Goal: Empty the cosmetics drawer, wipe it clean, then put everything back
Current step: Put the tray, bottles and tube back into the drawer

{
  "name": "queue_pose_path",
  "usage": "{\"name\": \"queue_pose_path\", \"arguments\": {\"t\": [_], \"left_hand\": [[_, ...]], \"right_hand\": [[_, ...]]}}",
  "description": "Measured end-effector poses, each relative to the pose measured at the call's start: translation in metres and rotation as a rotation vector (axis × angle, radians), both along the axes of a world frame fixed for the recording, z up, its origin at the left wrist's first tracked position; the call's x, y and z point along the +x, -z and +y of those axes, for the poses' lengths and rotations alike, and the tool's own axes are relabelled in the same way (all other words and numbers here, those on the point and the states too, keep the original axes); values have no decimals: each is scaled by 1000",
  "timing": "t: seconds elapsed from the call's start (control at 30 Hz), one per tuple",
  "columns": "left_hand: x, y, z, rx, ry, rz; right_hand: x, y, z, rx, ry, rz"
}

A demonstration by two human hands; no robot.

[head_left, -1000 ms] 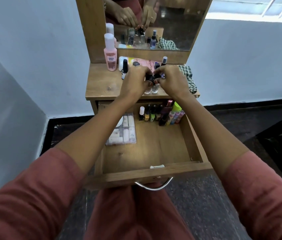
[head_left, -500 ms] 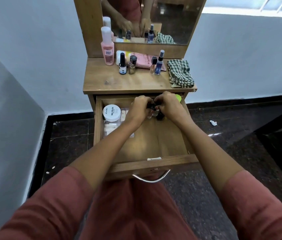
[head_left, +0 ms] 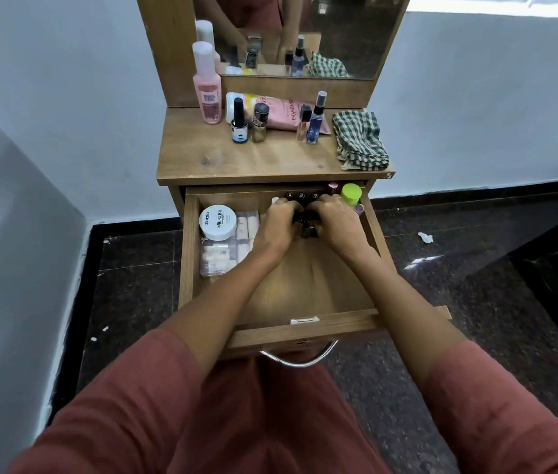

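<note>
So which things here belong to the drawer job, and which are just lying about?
Job: drawer, small dark bottles in left hand and right hand, white-lidded jar, checked cloth, pink bottle.
Lying about: mirror, white scrap on floor.

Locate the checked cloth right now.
Head view: the checked cloth lies crumpled at the right end of the dresser top, just right of the blue spray bottle and below the mirror.
</note>
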State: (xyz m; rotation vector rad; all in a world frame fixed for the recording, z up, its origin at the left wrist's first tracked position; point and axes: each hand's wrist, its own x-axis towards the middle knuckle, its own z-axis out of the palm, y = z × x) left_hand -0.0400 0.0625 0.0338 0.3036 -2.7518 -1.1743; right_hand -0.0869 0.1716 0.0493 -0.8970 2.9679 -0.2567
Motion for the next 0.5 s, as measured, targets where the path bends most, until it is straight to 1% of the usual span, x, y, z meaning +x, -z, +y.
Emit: {"name": "queue_pose_path", "arguments": {"t": [0.17, 0.3, 0.37, 0.5], "left_hand": [[2, 2, -1, 7, -25, 9], [5, -1, -3, 67, -29, 43], [6, -3, -6, 84, -42, 71], [6, -18, -20, 55, -73, 194]], "right_hand": [[1, 0, -1, -12, 12, -2], [0, -8, -5, -52, 14, 11], [0, -15, -9, -126, 26, 17], [-4, -38, -24, -389, 25, 64]]}}
